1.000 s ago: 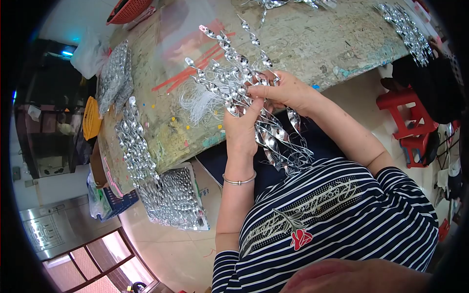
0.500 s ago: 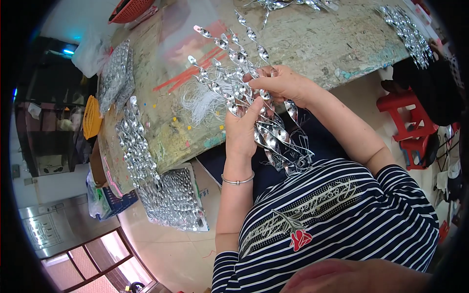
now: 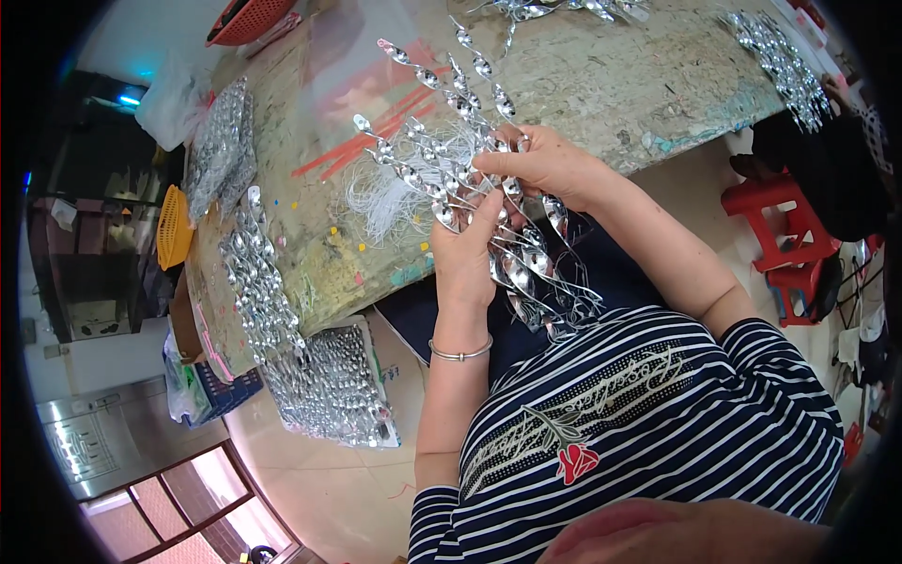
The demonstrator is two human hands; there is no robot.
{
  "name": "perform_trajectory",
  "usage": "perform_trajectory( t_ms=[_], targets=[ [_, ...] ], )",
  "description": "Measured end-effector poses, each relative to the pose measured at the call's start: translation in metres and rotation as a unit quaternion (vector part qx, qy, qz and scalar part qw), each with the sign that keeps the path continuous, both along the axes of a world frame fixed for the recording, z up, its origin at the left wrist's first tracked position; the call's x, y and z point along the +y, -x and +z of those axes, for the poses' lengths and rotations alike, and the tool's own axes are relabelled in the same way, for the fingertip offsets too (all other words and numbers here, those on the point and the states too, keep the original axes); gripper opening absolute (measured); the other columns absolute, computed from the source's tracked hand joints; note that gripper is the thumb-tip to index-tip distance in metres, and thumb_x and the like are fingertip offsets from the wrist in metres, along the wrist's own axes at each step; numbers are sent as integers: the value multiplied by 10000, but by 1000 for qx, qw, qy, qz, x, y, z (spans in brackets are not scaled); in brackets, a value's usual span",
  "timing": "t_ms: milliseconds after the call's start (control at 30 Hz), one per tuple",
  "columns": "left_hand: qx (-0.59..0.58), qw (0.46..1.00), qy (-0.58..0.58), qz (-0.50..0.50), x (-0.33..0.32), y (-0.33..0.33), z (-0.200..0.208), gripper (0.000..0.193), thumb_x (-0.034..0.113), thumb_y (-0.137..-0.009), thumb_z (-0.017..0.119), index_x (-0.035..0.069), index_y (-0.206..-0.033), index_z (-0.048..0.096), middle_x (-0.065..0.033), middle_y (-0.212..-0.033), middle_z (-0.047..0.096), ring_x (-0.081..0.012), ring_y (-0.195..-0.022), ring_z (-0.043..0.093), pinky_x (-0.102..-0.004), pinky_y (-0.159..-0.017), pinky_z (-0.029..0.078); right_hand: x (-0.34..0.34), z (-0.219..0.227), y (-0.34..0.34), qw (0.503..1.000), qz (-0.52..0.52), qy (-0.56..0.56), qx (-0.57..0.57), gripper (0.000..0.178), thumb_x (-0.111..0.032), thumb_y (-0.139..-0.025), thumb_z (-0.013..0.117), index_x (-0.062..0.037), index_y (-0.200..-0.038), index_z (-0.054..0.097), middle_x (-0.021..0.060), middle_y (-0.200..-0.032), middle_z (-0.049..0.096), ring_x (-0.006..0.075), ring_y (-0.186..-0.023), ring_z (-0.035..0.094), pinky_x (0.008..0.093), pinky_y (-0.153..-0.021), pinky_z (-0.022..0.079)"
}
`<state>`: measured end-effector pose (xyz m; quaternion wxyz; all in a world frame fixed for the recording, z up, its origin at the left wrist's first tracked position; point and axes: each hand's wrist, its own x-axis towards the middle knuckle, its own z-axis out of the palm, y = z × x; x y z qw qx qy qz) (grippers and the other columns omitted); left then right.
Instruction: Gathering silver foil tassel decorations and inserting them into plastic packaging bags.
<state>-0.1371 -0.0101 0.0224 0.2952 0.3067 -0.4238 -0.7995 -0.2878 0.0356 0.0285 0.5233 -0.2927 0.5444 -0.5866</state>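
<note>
Between my hands is a bunch of twisted silver foil strips [image 3: 531, 260], shiny spirals fanned out over the table edge, their lower ends hanging by my lap. My left hand [image 3: 467, 246] is closed round the middle of the bunch, thumb on top. Higher up, my right hand [image 3: 540, 162] pinches some of the same strips between thumb and fingers; the fingertips are partly hidden by foil. Just beyond the left hand lies a tangle of thin white string [image 3: 381, 202] on the worn table [image 3: 601, 108].
More silver spirals [image 3: 256, 282] hang over the table's left edge, above a flat stack of them [image 3: 329, 390]. A bagged bundle [image 3: 223, 141] and a yellow basket [image 3: 174, 227] stand at left. Another spiral bunch [image 3: 775, 66] lies far right, near red stools [image 3: 780, 226].
Some upper strips have shifted slightly, and my right fingers have moved a little along the bunch. Both hands keep hold of the strips.
</note>
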Motion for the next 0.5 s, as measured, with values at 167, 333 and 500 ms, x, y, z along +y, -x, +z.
perform_trajectory(
  t_ms=[167,333,500],
  targets=[
    [3,1000,13,-11,-1,-2,-4,262,59,-885,648,16,-1134,580,-53,-932,639,-136,-774,639,-284,-678,570,5,6,-3,999,10,-13,-38,372,-272,-845,702,-21,-1100,601,46,-847,651,79,-570,552,210,-461,439],
    [0,1000,13,-5,-2,-3,-6,256,46,-882,645,14,-1128,581,-53,-906,638,-135,-751,633,-277,-660,560,8,3,-7,998,15,11,-52,209,-283,-904,664,-86,-928,596,-37,-675,571,31,-478,433,183,-421,312],
    [-12,1000,13,0,-2,-2,-6,252,35,-876,649,7,-1115,576,-52,-908,637,-133,-754,634,-278,-651,559,14,-8,-3,999,1,25,-31,219,-301,-918,644,-99,-962,573,-52,-648,520,40,-530,454,195,-489,355]
  ],
)
